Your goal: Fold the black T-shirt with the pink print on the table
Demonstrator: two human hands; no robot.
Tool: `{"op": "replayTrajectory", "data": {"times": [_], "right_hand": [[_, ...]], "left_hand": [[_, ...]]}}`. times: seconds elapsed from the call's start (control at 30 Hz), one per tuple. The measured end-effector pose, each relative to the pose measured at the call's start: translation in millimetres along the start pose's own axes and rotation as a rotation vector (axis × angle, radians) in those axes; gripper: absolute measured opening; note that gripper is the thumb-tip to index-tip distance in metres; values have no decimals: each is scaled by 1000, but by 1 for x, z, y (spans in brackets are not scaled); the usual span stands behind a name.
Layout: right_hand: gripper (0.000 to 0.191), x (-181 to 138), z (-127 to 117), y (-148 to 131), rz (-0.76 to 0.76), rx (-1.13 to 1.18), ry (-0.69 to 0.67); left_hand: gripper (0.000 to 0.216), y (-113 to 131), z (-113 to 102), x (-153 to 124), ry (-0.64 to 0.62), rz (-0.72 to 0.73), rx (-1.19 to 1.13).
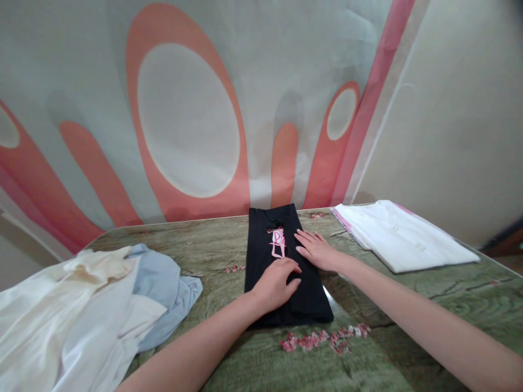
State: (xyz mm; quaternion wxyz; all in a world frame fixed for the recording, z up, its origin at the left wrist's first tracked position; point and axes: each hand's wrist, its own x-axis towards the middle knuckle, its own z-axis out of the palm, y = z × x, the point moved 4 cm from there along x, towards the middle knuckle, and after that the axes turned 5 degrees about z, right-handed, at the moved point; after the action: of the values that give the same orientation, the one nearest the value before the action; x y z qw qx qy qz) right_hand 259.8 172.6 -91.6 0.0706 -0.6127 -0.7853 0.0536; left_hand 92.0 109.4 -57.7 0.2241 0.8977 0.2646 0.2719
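A black shirt (261,294), folded into a long narrow strip with a pink and white print near its upper middle, lies on the table in front of me. My left hand (278,283) rests on its middle, just below the print, with the fingers slightly bent and the thumb apart. Against the right edge of the shirt lies my right hand (314,249), its fingers stretched out and their tips on the black cloth. Neither hand grips anything.
Loose white, cream and light blue clothes (81,305) are heaped at the left. Folded white garments (400,234) with pink edges lie stacked at the right. The wood-patterned table (212,239) with printed pink flowers ends at a patterned wall (261,81).
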Motion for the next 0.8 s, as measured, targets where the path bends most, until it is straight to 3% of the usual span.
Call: {"op": "replayTrajectory", "data": {"times": [0.23,0.43,0.6,0.8], "right_hand": [[60,-73,-7,-23,-86,54,-42],[60,-117,-17,-33,-144,76,-122],[58,-134,-21,-34,-140,112,-144],[63,-133,-23,-33,-152,163,-179]], "left_hand": [[17,10,-5,-4,1,7,-26],[15,13,-9,-4,-51,12,-75],[15,12,-7,-5,-54,35,-71],[15,10,-7,-5,-75,16,-11]]}}
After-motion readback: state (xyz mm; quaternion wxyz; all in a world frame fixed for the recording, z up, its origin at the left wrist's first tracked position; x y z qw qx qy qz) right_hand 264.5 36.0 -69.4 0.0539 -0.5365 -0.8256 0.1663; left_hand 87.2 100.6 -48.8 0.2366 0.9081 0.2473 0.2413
